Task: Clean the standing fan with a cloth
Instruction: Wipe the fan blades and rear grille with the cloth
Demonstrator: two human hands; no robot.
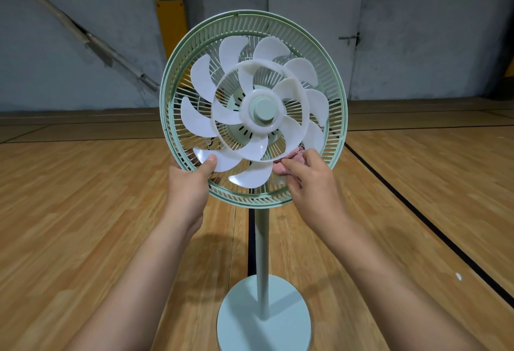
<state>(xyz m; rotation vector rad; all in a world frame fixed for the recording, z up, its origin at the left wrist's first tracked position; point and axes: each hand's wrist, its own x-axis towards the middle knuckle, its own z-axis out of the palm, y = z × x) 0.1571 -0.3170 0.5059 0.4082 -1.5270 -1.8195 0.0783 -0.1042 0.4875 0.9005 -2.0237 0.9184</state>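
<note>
A pale green standing fan (340, 106) faces me with its front grille off, so the white blades (204, 81) are bare. My left hand (192, 184) grips the lower left rim, and its thumb presses on a lower blade (222, 160). My right hand (308, 175) pinches a pink cloth (294, 157) against a blade at the lower right. Most of the cloth is hidden behind my fingers. The pole (262, 245) runs down to a round base (239, 314).
A wooden floor (83, 211) with black lines spreads all around the fan. Behind it stand a grey wall (69, 45), a white door (314, 17) with a latch, and a yellow post (171, 25). A taped diagonal pipe (80, 33) crosses the wall at left.
</note>
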